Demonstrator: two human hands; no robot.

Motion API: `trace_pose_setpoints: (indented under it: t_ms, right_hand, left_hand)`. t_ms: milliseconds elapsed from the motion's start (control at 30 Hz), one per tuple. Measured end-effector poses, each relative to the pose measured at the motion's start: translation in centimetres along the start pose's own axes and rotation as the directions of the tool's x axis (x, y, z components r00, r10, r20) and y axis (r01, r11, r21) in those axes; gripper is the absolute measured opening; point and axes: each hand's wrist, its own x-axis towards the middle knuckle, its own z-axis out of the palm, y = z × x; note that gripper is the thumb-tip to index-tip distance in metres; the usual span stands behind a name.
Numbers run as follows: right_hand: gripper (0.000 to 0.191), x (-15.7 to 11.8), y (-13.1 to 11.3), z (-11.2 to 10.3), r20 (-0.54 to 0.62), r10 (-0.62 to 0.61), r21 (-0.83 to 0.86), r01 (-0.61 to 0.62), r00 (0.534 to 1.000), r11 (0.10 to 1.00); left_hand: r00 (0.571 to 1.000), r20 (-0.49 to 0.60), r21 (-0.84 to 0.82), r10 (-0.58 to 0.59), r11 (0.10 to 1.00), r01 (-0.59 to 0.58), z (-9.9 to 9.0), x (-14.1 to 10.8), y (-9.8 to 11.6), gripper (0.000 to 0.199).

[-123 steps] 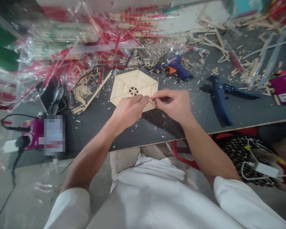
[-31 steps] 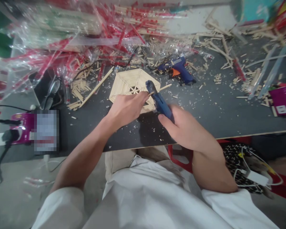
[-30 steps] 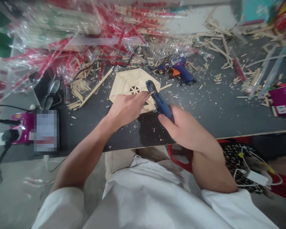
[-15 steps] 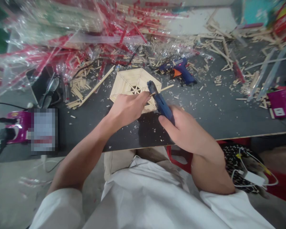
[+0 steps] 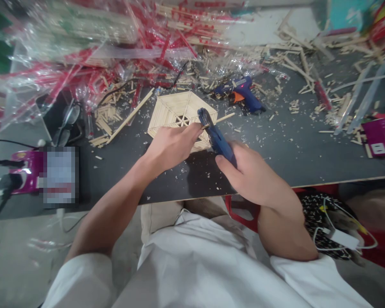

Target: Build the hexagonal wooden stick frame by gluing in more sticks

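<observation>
My left hand [image 5: 171, 145] is closed in a pinch on one end of a thin wooden stick [image 5: 225, 117], over a hexagonal panel of bamboo-like sticks [image 5: 167, 107]. The stick runs to the right, past the head of the blue hand cutter [image 5: 216, 139]. Wrapped around the cutter's handles is my right hand [image 5: 240, 167], thumb on the near side. The cutter's head is at the stick, close to my left fingertips; whether its jaws touch the wood I cannot tell. My left hand hides part of the panel's front edge.
Behind the panel lies a blue glue gun [image 5: 247, 94] with an orange trigger. Plastic wrappers [image 5: 115, 55] and cut stick pieces [image 5: 107, 119] are heaped at the back and left. Glasses [image 5: 66, 122] and a purple power strip [image 5: 28, 171] are left; another purple box [image 5: 380, 137] is right.
My right hand and the cutter have shifted very slightly. Otherwise both hands, the stick and the panel keep their places.
</observation>
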Motion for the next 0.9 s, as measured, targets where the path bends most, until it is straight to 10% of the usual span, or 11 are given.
trace_pose_setpoints:
  t_ms: [467,900]
  right_hand:
    - [0.048,2.2,0.0,-0.7,0.211,0.210,-0.152,-0.180,0.955,0.972]
    - [0.051,6.2,-1.3,-1.1,0.369,0.111,-0.110,-0.075,0.923,0.991]
  left_hand:
    - [0.993,0.069,0.129,-0.094,0.988,0.084,0.3,0.3,0.3,0.036]
    - [0.890,0.229,0.308,-0.396,0.896,0.319,-4.2,0.6,1.1,0.041]
